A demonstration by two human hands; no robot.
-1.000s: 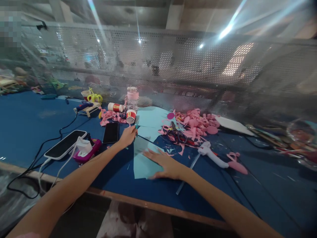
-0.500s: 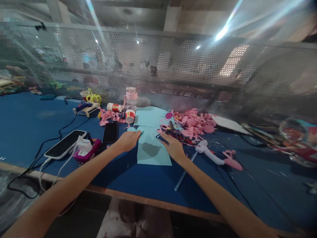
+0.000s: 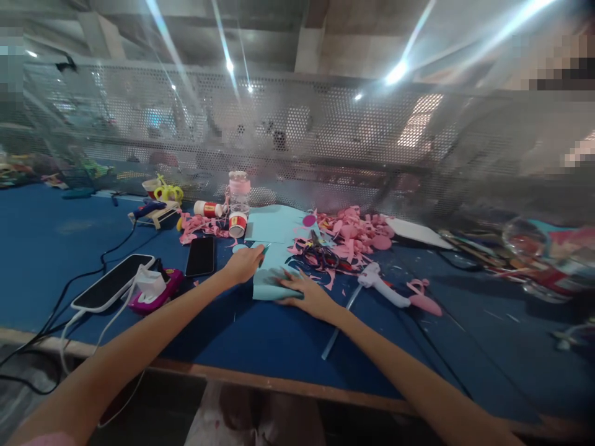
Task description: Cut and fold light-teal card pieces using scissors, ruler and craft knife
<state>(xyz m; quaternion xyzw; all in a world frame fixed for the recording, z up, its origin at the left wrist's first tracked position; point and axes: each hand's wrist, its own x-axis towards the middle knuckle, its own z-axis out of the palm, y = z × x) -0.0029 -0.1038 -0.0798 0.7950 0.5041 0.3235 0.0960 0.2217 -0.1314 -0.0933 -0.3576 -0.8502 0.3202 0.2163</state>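
A light blue sheet (image 3: pixel 267 288) lies on the blue tabletop in front of me, its near edge looking slightly curled. At its upper left, my left hand (image 3: pixel 242 265) is closed, with a small dark bluish tip at its fingertips that I cannot make out. My right hand (image 3: pixel 307 296) reaches over the sheet's right side, fingers spread across it and slightly blurred. Behind lies another light blue sheet (image 3: pixel 269 223). Dark-handled tools (image 3: pixel 320 255), partly buried in pink scraps, rest just beyond my right hand.
Pink cut scraps (image 3: pixel 356 232) are heaped at the back right, near a white glue gun (image 3: pixel 383 288). On the left are a black phone (image 3: pixel 201 256), a white-edged power bank (image 3: pixel 114 282) and a purple socket block (image 3: pixel 162 291). A bottle (image 3: pixel 239 193) and paper cups (image 3: pixel 237 225) stand behind.
My right hand has moved from the sheet's upper right down toward its near edge, fingers now spread over it. My left hand stays at the upper left. The view has shifted slightly.
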